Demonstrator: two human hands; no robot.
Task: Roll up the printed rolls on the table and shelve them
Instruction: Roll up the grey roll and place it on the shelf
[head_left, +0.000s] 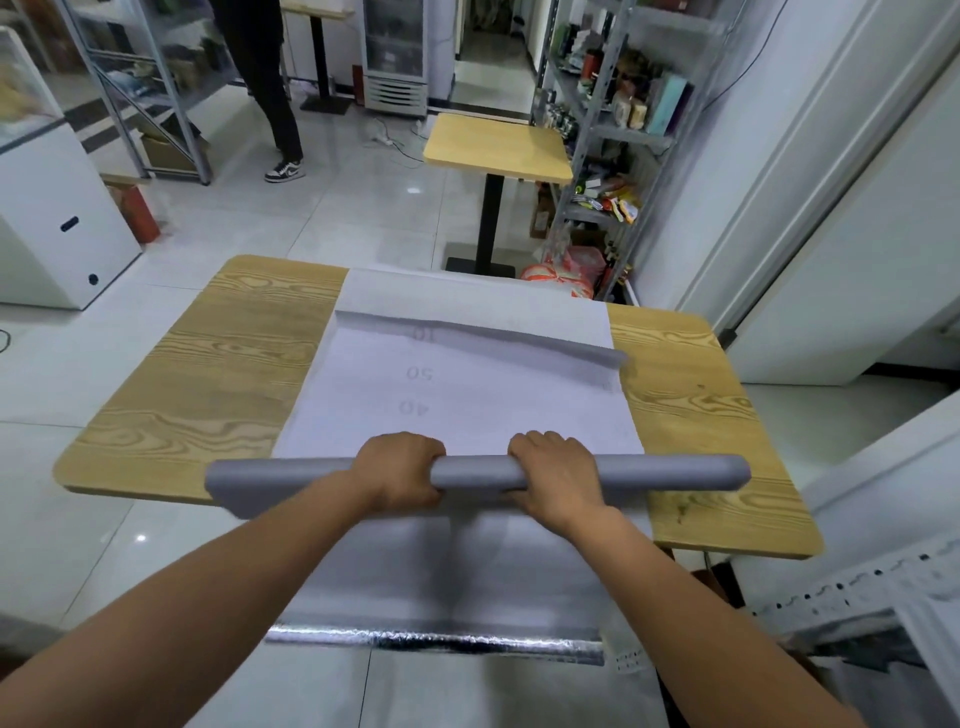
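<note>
Room: tiled shop floor, metal shelving (597, 130) along the right wall, a small table (493, 150) beyond, a person's legs (275, 104) at the far left
Table: wood-grain top (171, 395); a pale printed sheet (467, 410) runs down its middle from the far edge towards the near edge, faint numbers showing through
Roll: grey tube (675, 470) lying across the sheet just inside the near edge, reaching past the flat sheet on both sides; its left end looks flattened
Far end: a raised curl (493, 338) crosses the sheet's width, close to the far edge
Near edge: more grey material hangs below the roll, ending in a silvery strip (431, 639) — whether it belongs to the same sheet cannot be told
Risk: both hands sit near the roll's middle, so the unsupported ends may drift and the winding go askew or telescope; the raised curl could be pressed into a crease if rolled over; the hanging weight might drag the tube off the near edge
Left hand (400, 473): fingers curled over the top of the roll, gripping it left of centre
Right hand (556, 478): curled round the roll the same way, right of centre — a short bare stretch lies between the two
</note>
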